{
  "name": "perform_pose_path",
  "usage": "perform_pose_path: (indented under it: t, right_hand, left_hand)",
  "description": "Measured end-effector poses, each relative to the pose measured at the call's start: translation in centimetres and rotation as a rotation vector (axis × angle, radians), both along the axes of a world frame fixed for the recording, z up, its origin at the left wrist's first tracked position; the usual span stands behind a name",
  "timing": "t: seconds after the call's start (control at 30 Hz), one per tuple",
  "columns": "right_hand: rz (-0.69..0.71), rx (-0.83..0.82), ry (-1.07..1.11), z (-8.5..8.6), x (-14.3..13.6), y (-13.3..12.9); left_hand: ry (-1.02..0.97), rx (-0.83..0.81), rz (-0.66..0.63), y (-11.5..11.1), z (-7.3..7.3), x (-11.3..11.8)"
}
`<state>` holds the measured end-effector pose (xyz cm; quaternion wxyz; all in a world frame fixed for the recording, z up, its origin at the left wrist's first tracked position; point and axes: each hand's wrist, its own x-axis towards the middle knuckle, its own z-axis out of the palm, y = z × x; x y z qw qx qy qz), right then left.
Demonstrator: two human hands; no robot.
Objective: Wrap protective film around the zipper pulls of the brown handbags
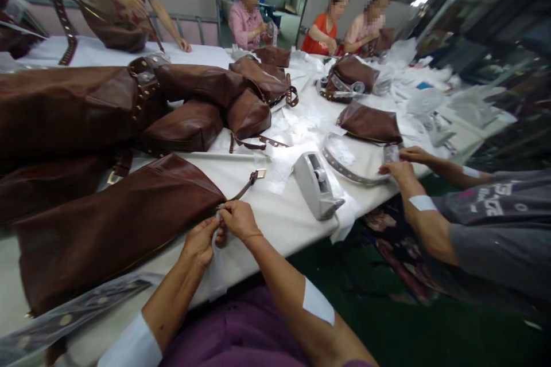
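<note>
A large brown leather bag (pixel 116 223) lies on its side on the table in front of me. At its right corner, my left hand (pixel 200 242) and my right hand (pixel 240 219) meet, fingers pinched together. Between the fingertips is a bit of clear plastic wrap (pixel 218 261), which hangs down towards the table edge; the metal fitting beneath is mostly hidden. Just beyond my hands a short brown strap with a gold buckle (pixel 260 174) sticks out from the bag. A studded strap in clear plastic (pixel 64 318) lies along the near side of the bag.
A grey tape dispenser (pixel 317 186) stands right of my hands. Several brown bags (pixel 69 103) are piled at the left and back. To the right, a co-worker's hands (pixel 398 169) hold a plastic-wrapped strap (pixel 353 172). Several people work across the white table (pixel 275 229).
</note>
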<state>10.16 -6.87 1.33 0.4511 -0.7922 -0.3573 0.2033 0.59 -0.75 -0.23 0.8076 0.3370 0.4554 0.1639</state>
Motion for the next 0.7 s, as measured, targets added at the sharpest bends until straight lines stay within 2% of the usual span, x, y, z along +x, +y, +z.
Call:
perform_pose_path:
  t: [0.07,0.1,0.2,0.3,0.37,0.43,0.53,0.7]
  right_hand:
    - [0.008,0.056,-0.058,2.0,1.9,-2.8]
    - [-0.051,0.103,-0.076,3.2,3.2,-4.5]
    - [-0.398,0.185,-0.157,6.7,8.5,-10.2]
    - [-0.639,0.146,-0.158,8.8,14.5,-15.0]
    - [-0.704,0.07,-0.012,8.9,17.5,-16.8]
    - [-0.723,-0.048,0.158,8.4,19.2,-17.5]
    - [-0.684,-0.195,0.298,7.4,19.8,-17.4]
    - [-0.619,-0.31,0.371,6.9,19.9,-17.0]
  left_hand:
    - [-0.012,-0.025,-0.033,0.4,-0.1,-0.1]
    - [-0.017,-0.022,-0.029,0.6,-0.2,-0.2]
    - [-0.035,-0.015,-0.004,0.8,-0.8,-0.4]
    - [-0.048,-0.033,0.004,0.9,-1.2,-0.4]
    - [-0.057,-0.044,0.006,0.9,-1.3,-0.5]
    - [-0.065,-0.048,0.006,1.0,-1.3,-0.6]
    - [-0.076,-0.048,0.003,1.0,-1.2,-0.7]
    - [-0.081,-0.051,-0.003,1.0,-0.8,-0.7]
